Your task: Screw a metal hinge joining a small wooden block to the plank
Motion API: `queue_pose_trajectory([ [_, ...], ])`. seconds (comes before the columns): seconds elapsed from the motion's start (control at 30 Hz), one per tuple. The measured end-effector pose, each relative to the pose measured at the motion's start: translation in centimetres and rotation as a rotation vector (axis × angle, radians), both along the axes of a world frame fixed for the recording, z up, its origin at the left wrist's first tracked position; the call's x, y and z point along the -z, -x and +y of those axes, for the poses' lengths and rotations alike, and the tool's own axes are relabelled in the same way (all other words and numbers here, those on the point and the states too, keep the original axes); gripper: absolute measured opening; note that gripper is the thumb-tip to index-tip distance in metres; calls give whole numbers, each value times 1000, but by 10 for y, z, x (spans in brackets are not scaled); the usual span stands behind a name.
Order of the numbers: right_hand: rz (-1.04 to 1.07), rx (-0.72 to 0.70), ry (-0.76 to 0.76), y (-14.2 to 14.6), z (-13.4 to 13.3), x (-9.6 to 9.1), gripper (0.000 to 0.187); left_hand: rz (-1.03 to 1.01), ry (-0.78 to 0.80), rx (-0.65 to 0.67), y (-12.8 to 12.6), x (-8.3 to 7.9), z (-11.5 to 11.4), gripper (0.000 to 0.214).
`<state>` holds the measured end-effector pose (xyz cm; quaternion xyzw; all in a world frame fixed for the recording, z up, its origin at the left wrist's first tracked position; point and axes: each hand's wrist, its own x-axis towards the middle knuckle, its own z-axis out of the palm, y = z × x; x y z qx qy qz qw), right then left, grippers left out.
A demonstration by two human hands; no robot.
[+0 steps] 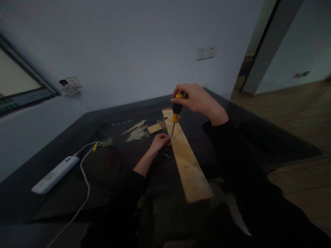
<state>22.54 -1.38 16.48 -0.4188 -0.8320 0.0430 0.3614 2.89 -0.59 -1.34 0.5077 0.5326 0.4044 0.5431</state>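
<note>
My right hand is closed around the yellow and black handle of a screwdriver, which stands almost upright. Its tip meets a small shiny metal piece at the left edge of a long wooden board. The fingertips of my left hand are pinched together against that metal piece, too small to name its kind. The board lies lengthwise across the dark table, its near end reaching past the table's front edge. A few thin screws or nails lie beside the board, just below my left hand.
On the dark table, a short wood block lies left of the board. A white power strip with a white cable rests at the left. A pale wall with sockets rises behind.
</note>
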Motion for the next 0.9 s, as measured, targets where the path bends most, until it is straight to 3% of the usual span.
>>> queue_pose_trajectory([
  [0.1,-6,149,-39,7,1,4,25,9,6,-3,-1,0,1,16],
  [0.17,-19,163,-48,7,1,5,28,15,14,-9,-1,1,2,17],
  [0.37,-17,-87,-11,-5,4,1,29,4,10,-13,0,4,4,16],
  [0.47,-23,-118,4,-4,4,0,25,-3,4,-6,1,4,4,16],
  [0.57,-48,-7,-32,4,2,2,23,3,7,1,1,4,4,15],
  [0.73,-42,218,-53,17,-2,6,34,-7,2,6,0,3,3,15],
  [0.8,-25,200,-49,15,0,7,35,-4,5,8,0,2,2,15],
  [0.9,-22,56,-24,4,3,4,33,7,5,5,1,3,3,14],
])
